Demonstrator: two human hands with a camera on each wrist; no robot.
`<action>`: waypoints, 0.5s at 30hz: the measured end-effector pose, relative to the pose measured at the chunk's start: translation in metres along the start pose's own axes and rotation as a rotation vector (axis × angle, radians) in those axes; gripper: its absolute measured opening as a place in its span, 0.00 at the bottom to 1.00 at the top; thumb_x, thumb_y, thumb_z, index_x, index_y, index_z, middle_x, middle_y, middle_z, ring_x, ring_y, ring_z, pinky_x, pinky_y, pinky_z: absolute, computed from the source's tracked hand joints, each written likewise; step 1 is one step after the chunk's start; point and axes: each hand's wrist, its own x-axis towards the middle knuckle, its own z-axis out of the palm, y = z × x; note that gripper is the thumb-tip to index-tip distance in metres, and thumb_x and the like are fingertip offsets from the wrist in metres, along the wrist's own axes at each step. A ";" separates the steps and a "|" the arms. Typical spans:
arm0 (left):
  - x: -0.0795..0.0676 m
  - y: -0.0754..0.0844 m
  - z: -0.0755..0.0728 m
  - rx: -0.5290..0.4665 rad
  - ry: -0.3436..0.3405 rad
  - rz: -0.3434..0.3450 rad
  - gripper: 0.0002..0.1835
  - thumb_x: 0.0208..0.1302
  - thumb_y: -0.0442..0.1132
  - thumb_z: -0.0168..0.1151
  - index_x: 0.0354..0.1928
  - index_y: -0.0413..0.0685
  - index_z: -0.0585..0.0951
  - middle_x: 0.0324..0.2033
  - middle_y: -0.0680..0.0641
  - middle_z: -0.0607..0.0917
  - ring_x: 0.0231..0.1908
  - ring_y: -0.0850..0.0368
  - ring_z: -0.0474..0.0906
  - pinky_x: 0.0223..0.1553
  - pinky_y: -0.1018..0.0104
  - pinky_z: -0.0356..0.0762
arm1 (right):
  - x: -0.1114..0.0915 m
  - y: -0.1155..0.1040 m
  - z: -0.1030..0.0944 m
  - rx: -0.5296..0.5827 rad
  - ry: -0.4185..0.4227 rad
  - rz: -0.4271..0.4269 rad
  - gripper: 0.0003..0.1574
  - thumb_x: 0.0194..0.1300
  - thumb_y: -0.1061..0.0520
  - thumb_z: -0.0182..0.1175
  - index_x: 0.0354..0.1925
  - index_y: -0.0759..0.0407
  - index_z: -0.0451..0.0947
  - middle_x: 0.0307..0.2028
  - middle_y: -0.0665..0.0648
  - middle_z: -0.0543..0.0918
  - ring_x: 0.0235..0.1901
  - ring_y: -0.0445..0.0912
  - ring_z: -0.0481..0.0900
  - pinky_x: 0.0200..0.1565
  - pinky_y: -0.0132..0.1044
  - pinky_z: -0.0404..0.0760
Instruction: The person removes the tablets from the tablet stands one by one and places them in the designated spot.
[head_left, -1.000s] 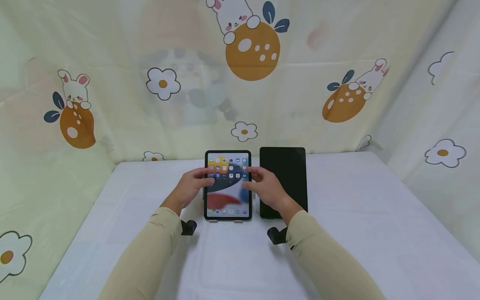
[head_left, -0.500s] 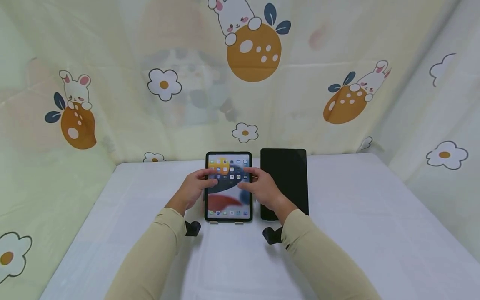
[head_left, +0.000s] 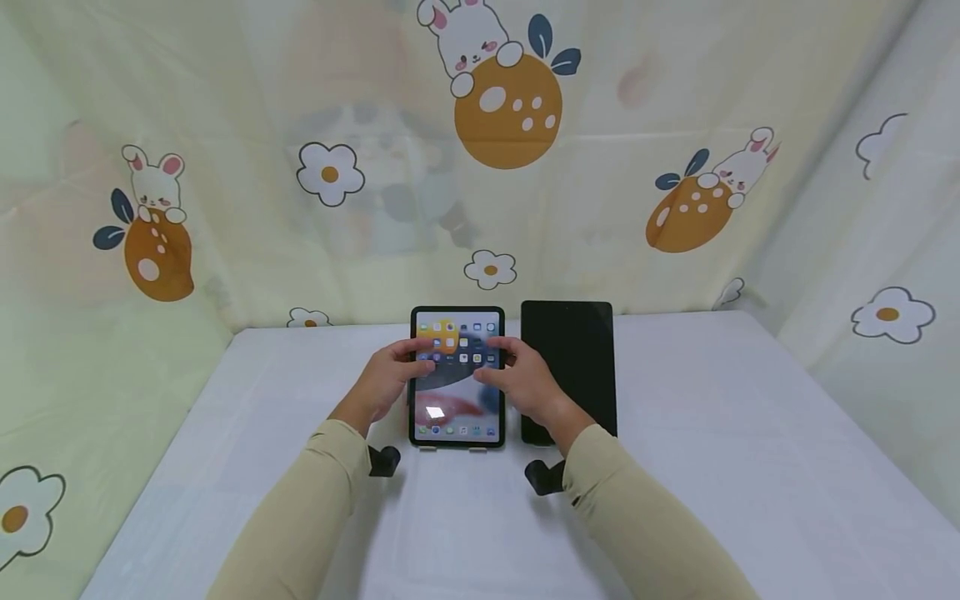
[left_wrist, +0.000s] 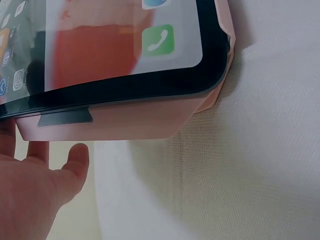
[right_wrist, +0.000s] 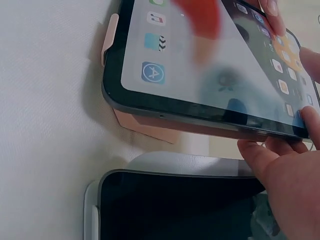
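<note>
A lit tablet (head_left: pixel 459 400) with rows of app icons leans upright on a pink stand (left_wrist: pixel 125 125). My left hand (head_left: pixel 381 385) is at its left edge, thumb and one finger reaching in front of the screen. From the opposite side, my right hand (head_left: pixel 531 385) reaches across the right edge in the same way, thumb below a finger. Both hands look relaxed, with a gap between thumb and finger. In the wrist views, other fingers lie beside or behind the tablet's edges, partly hidden; contact with the screen is unclear.
A second tablet (head_left: pixel 573 358), its screen dark, stands just right of the lit one, partly behind my right hand. Both stand near the back of a white-covered table (head_left: pixel 465 533). A curtain (head_left: pixel 405 208) printed with rabbits and flowers hangs behind and at the sides.
Both hands have shifted slightly inward over the lit screen, the right thumb most. The lit tablet stays in place. A bright reflection now shows low on its screen. The view has tilted slightly.
</note>
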 end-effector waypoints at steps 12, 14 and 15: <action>-0.007 0.006 -0.003 0.080 0.022 0.024 0.19 0.56 0.40 0.62 0.52 0.53 0.76 0.56 0.48 0.69 0.57 0.51 0.61 0.58 0.52 0.56 | -0.008 -0.005 -0.001 -0.096 0.032 -0.042 0.30 0.55 0.51 0.63 0.55 0.49 0.67 0.58 0.52 0.64 0.55 0.49 0.61 0.50 0.44 0.71; -0.008 0.007 -0.005 0.094 0.031 0.029 0.19 0.56 0.40 0.62 0.52 0.53 0.76 0.55 0.48 0.70 0.56 0.50 0.62 0.58 0.51 0.57 | -0.008 -0.006 0.000 -0.092 0.029 -0.049 0.30 0.54 0.52 0.63 0.55 0.49 0.67 0.56 0.52 0.65 0.53 0.50 0.63 0.47 0.44 0.73; -0.009 0.007 -0.006 0.098 0.032 0.031 0.19 0.56 0.41 0.62 0.52 0.53 0.76 0.55 0.47 0.70 0.56 0.50 0.62 0.57 0.51 0.57 | -0.009 -0.006 0.000 -0.089 0.025 -0.048 0.29 0.55 0.52 0.63 0.55 0.48 0.67 0.55 0.52 0.65 0.53 0.49 0.63 0.46 0.43 0.73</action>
